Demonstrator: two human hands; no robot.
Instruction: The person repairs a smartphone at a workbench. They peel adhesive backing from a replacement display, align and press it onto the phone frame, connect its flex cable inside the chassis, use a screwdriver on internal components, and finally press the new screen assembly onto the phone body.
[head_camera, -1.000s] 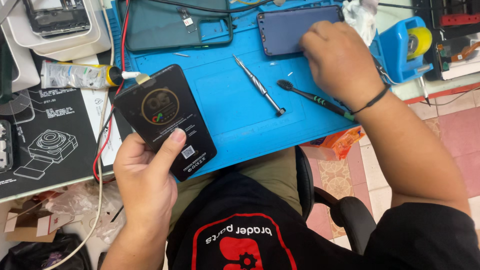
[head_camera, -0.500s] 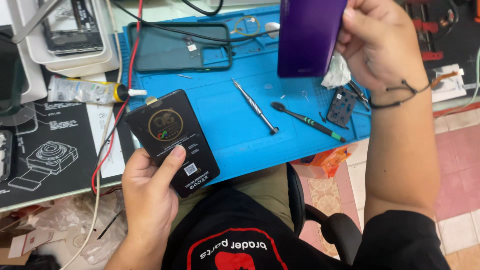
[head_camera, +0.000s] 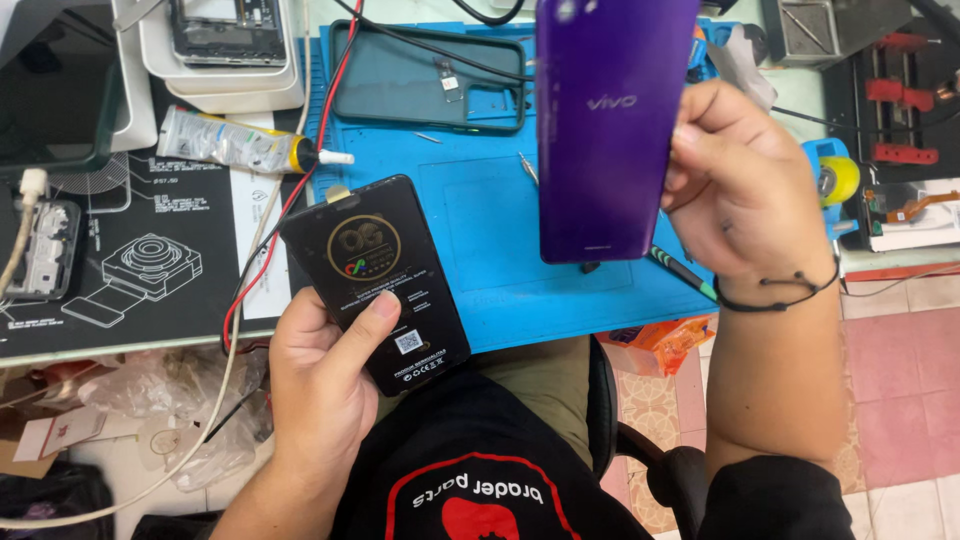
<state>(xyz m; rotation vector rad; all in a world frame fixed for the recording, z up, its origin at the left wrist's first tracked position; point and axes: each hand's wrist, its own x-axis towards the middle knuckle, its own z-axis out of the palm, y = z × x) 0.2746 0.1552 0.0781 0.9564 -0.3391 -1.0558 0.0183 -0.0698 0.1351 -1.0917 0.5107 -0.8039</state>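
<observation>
Left hand wraps shut round the black flat pack at the blue mat's near-left corner; right hand pinches the purple phone upright, seemingly by its edge; best keep both grips firm and level.

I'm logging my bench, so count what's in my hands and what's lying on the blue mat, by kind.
Purple phone back covers, in right hand: 1
Black phone batteries, in left hand: 1
Dark phone cases on blue mat: 1
Screwdrivers partly visible: 1
Total: 4
</observation>
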